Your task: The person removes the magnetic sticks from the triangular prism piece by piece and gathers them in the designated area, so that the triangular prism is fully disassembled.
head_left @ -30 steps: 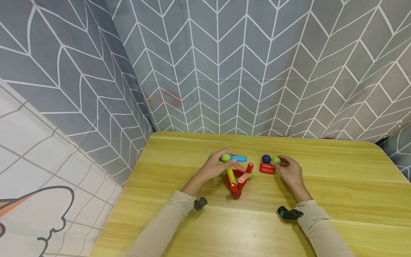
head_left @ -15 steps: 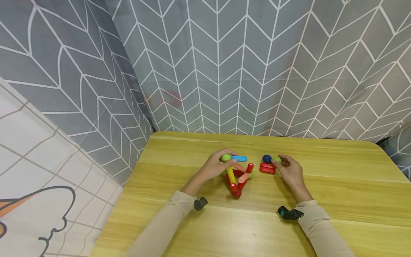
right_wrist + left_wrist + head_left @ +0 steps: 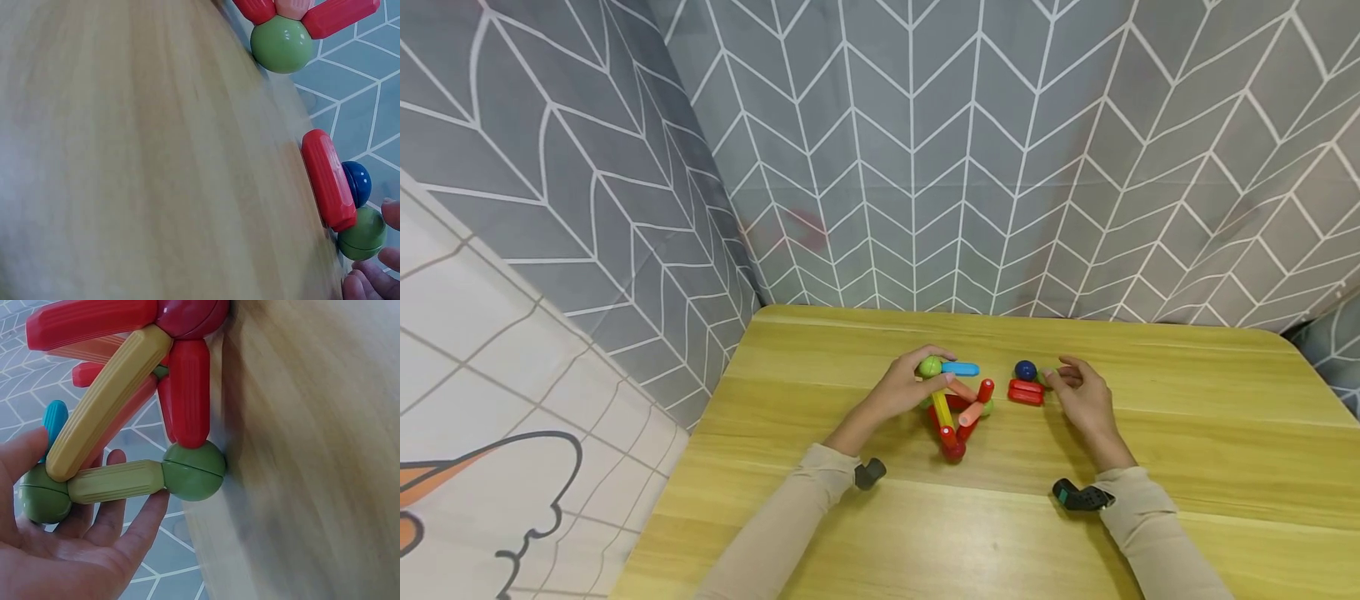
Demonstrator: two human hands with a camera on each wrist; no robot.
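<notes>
Grey curtain (image 3: 913, 167) behind, stick-and-ball frame (image 3: 942, 410) in the left hand (image 3: 898, 392)

White chevron lines run over the curtain, which hangs along the far edge of a wood-grained desk (image 3: 985, 542). At the left side is a white panel (image 3: 467, 358) with grid lines and part of a cartoon drawing. Between the frame and the right hand (image 3: 1086, 408), two red sticks (image 3: 1026, 398) lie side by side on the desk, with a navy ball (image 3: 1026, 370) just behind them and a loose green ball (image 3: 361, 234) at their right end. From the frame a blue stick (image 3: 961, 368) juts toward this group, its tip apart from the navy ball.

The left hand reaches in from the near left and grips the frame around a green corner ball (image 3: 45, 497), thumb on the near side, other fingers behind and under a pale green stick (image 3: 119, 481). The right hand, bent inward at the near-right, pinches the loose green ball at its fingertips, partly covering it in the head view. Beige sleeves (image 3: 808, 508) reach both wrists, each with a black device (image 3: 1081, 496).
</notes>
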